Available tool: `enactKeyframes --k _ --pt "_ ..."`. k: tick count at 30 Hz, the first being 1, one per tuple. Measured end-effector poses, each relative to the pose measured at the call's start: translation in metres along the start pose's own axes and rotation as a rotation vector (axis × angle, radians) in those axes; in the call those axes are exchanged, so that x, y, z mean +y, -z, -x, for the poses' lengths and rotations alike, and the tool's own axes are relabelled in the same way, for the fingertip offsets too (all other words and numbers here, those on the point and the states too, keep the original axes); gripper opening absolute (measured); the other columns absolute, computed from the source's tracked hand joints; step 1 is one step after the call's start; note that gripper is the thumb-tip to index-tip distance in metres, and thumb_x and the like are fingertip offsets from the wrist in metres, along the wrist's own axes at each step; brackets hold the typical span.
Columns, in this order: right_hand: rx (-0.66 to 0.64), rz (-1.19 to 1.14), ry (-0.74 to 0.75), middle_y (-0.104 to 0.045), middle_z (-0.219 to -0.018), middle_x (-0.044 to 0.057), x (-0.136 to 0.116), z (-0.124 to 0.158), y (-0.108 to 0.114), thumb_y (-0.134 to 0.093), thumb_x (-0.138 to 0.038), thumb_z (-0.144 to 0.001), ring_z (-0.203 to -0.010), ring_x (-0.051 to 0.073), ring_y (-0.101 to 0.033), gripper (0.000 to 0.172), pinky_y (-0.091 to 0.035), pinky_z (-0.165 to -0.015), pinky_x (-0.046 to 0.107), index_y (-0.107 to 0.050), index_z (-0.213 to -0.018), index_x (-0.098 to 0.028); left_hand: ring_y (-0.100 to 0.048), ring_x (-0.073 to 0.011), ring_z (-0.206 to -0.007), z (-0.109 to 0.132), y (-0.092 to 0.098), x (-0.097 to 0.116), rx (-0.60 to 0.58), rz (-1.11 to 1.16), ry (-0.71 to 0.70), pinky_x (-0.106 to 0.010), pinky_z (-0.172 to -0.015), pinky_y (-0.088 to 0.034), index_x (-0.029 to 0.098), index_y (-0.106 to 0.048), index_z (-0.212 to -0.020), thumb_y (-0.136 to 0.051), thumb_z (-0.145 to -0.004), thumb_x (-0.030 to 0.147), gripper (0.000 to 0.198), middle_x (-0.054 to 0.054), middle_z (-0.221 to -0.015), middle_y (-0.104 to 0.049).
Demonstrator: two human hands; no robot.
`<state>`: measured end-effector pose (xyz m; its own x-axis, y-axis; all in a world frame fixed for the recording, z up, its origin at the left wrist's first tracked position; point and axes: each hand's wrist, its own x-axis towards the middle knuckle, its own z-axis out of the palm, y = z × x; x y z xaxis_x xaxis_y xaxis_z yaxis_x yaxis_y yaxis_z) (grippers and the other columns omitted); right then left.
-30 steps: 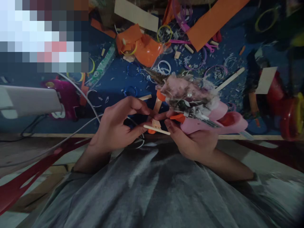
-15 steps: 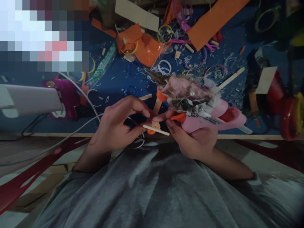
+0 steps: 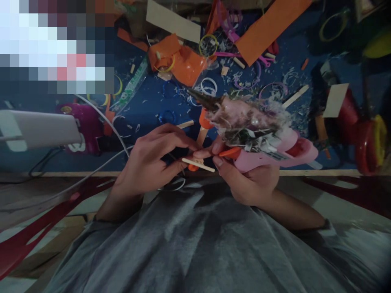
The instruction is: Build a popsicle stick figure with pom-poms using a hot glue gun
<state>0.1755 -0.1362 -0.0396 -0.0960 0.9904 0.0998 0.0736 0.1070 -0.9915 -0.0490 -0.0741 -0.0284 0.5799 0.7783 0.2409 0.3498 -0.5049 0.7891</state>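
My left hand (image 3: pixel 155 156) is closed, pinching a thin pale wooden stick (image 3: pixel 203 167) between thumb and fingers. Small wooden bits (image 3: pixel 198 160) sit against the stick, and a rounded orange piece (image 3: pixel 193 167) shows just below it. My right hand (image 3: pixel 247 173) is wrapped round a pink glue gun (image 3: pixel 256 159), its thumb beside the orange trigger (image 3: pixel 230 153). Fluff and glue strands cover the gun's front, and its dark nozzle (image 3: pixel 203 97) points up and left. A finger of my right hand reaches past the trigger to the wooden bits.
The blue tabletop (image 3: pixel 143 118) carries scraps, glue strings and several coloured rings. Orange sheets (image 3: pixel 271 32) and a beige strip (image 3: pixel 174 22) lie at the back. On the left are a white adapter (image 3: pixel 45 130), a purple device (image 3: pixel 82 126) and cables. Red items (image 3: pixel 365 150) stand at right.
The view has shifted slightly, so the table things sit a little further left. The wooden stick has moved slightly up and left. Both hands keep their hold.
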Motion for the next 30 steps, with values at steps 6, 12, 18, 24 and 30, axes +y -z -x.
enactKeyframes --k 6,12,18,24,30 --pt "0.047 -0.074 0.038 -0.086 -0.097 0.000 0.002 0.002 -0.005 -0.066 -0.016 -0.100 -0.102 0.024 -0.084 0.022 -0.068 -0.103 0.045 -0.079 -0.108 -0.032 -0.080 -0.0189 -0.097 0.000 0.002 -0.004 -0.050 -0.030 -0.048 -0.033 -0.087 -0.066 0.026 -0.074 -0.107 -0.081 -0.095 0.018 0.016 -0.001 -0.099 -0.084" --pt "0.061 0.038 0.058 -0.087 -0.100 -0.002 -0.002 0.001 -0.003 -0.065 -0.017 -0.101 -0.099 0.023 -0.084 0.025 -0.067 -0.106 0.045 -0.082 -0.109 -0.033 -0.080 -0.0199 -0.101 0.000 0.004 -0.001 -0.069 -0.058 -0.044 -0.035 -0.089 -0.067 0.026 -0.074 -0.109 -0.076 -0.098 0.020 0.012 -0.002 -0.103 -0.085" --pt "0.108 0.178 0.044 -0.087 -0.098 0.000 0.001 0.006 0.001 -0.073 -0.027 -0.097 -0.098 0.026 -0.083 0.012 -0.067 -0.106 0.049 -0.083 -0.103 -0.030 -0.081 -0.0203 -0.101 -0.002 0.005 0.009 -0.082 -0.056 0.030 -0.036 -0.093 -0.067 0.026 -0.077 -0.108 -0.075 -0.099 0.020 0.012 -0.002 -0.102 -0.085" --pt "0.147 0.011 -0.045 -0.086 -0.100 0.003 0.005 0.008 -0.003 -0.074 -0.031 -0.098 -0.102 0.028 -0.084 0.011 -0.068 -0.106 0.051 -0.079 -0.108 -0.031 -0.081 -0.0217 -0.099 0.000 0.003 0.013 -0.057 -0.040 0.084 -0.038 -0.092 -0.066 0.027 -0.078 -0.106 -0.075 -0.098 0.025 0.008 -0.003 -0.103 -0.085" --pt "0.305 -0.202 -0.084 -0.079 -0.102 0.002 0.004 0.007 -0.001 -0.076 -0.043 -0.098 -0.094 0.027 -0.084 0.016 -0.071 -0.090 0.046 -0.069 -0.107 -0.033 -0.080 -0.0237 -0.101 0.001 0.001 0.013 -0.041 -0.026 0.096 -0.042 -0.091 -0.065 0.029 -0.078 -0.111 -0.072 -0.100 0.028 0.013 -0.005 -0.106 -0.085"
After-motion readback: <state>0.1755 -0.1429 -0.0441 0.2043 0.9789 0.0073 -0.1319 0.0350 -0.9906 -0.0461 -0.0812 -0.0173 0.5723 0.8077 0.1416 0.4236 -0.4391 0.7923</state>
